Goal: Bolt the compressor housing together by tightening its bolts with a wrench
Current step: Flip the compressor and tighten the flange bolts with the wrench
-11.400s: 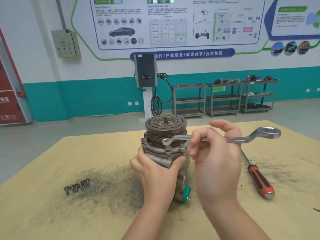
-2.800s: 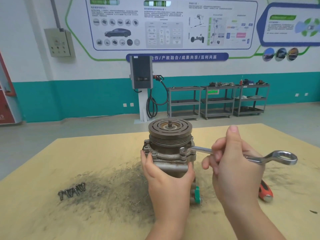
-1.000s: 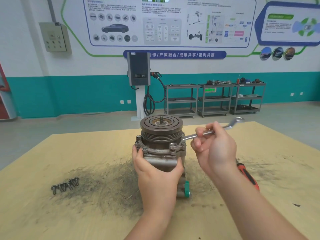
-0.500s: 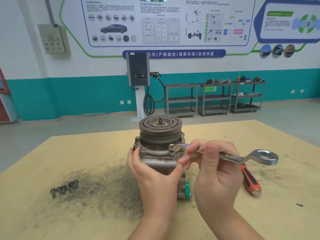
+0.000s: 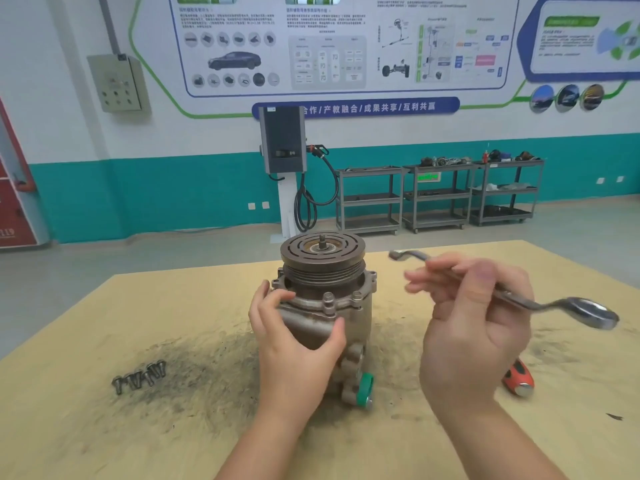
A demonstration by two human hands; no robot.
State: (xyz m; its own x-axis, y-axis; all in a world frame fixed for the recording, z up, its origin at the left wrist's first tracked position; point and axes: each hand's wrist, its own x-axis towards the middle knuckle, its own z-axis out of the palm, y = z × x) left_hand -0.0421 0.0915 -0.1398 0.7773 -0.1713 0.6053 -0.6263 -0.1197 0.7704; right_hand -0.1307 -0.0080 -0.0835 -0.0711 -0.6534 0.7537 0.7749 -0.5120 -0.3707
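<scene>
Steel ring wrench is up in the air, off the compressor, pinched in the right hand w/ thumb and curled fingers round the shank. Small end points back-left, big ring end sticks out to the right. It's blurred, so prob. mid-swing; my guess is it's being re-aimed at a flange bolt, since it's seated on none of them now.

Compressor stands upright, pulley end up, mid-surface on the tan board. Left hand wraps the near side of the housing, thumb on the right, fingers curled round the left by the flange, presumably to stop the body twisting when torque goes on. Bolt heads show round the flange; can't tell how tight they are.

Spare bolts lie in a loose row well to the left, on the dark grime patch, within reach but out of the way. Orange-handled screwdriver lies to the right, partly hidden behind the right hand.

Containers: none on the surface. Grey shelf carts by the far wall hold assorted parts, too small to identify.
</scene>
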